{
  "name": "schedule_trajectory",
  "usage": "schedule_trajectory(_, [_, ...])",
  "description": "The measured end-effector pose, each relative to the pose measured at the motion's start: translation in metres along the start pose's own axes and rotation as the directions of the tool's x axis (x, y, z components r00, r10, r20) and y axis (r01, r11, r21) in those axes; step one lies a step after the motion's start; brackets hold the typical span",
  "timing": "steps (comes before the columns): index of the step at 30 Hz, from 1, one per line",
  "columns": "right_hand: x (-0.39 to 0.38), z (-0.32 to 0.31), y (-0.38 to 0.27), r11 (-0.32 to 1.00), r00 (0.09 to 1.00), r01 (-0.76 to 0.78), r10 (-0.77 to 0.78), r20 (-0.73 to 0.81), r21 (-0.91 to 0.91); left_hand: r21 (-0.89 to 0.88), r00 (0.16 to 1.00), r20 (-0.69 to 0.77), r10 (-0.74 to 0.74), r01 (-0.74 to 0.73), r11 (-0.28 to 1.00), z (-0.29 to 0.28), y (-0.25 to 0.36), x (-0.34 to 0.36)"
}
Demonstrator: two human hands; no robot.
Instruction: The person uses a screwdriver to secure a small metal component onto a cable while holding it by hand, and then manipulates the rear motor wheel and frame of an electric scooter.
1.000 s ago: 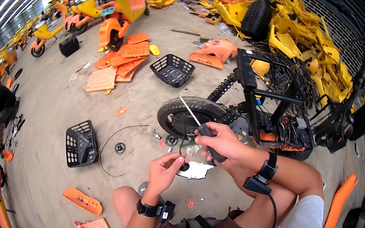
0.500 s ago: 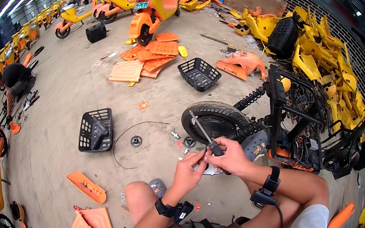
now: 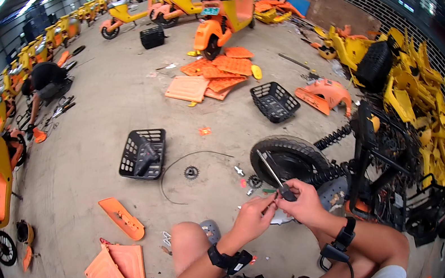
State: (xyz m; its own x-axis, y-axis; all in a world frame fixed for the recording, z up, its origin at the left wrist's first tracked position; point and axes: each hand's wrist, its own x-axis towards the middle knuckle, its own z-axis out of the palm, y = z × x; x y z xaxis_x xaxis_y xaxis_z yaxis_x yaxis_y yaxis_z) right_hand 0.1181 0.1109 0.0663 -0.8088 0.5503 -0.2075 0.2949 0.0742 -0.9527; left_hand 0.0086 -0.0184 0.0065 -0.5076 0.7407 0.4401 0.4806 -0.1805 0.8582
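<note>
My right hand [image 3: 305, 203] grips a screwdriver by its black handle [image 3: 287, 193]; the metal shaft points up and to the left, away from me. Close against it, my left hand [image 3: 252, 219] is closed in a pinch. Something small and dark seems to be between the fingertips, too small to name. Both hands are held in front of my knees. Just beyond them a wheel with a black tyre [image 3: 265, 143] lies beside a stripped scooter frame [image 3: 366, 137]. Small metal parts and a sprocket [image 3: 191, 173] lie on the floor to the left.
Two black baskets, one nearer [image 3: 126, 166] and one farther [image 3: 274, 102], sit on the concrete. Orange panels [image 3: 187, 87] are piled ahead, yellow panels [image 3: 400, 98] at the right. A thin cable [image 3: 165, 172] curves over the floor. Another person [image 3: 48, 80] crouches at far left.
The view has swung to the left, so the whole scene sits farther right. My hands stay together, with the screwdriver still in the right one.
</note>
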Motion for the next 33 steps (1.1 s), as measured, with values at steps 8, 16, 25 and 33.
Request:
schedule_trajectory(8, [-0.005, -0.002, 0.013, 0.986, 0.986, 0.135, -0.144, -0.089, -0.094, 0.025, 1.0, 0.004, 0.016, -0.016, 1.0, 0.005, 0.008, -0.003])
schedule_trajectory(16, [-0.015, -0.012, 0.013, 0.986, 0.989, 0.122, -0.132, -0.073, -0.117, 0.026, 0.997, 0.051, 0.057, -0.059, 0.998, 0.014, 0.011, -0.006])
schedule_trajectory(25, [-0.014, -0.016, 0.02, 0.994, 0.992, 0.108, -0.108, -0.071, -0.003, 0.076, 0.996, 0.084, 0.023, -0.03, 0.997, 0.016, 0.024, -0.005])
schedule_trajectory(33, [-0.009, -0.021, 0.01, 0.959, 0.96, 0.28, -0.28, 0.01, -0.046, -0.123, 0.991, 0.029, -0.134, 0.137, 0.983, 0.013, 0.026, -0.003])
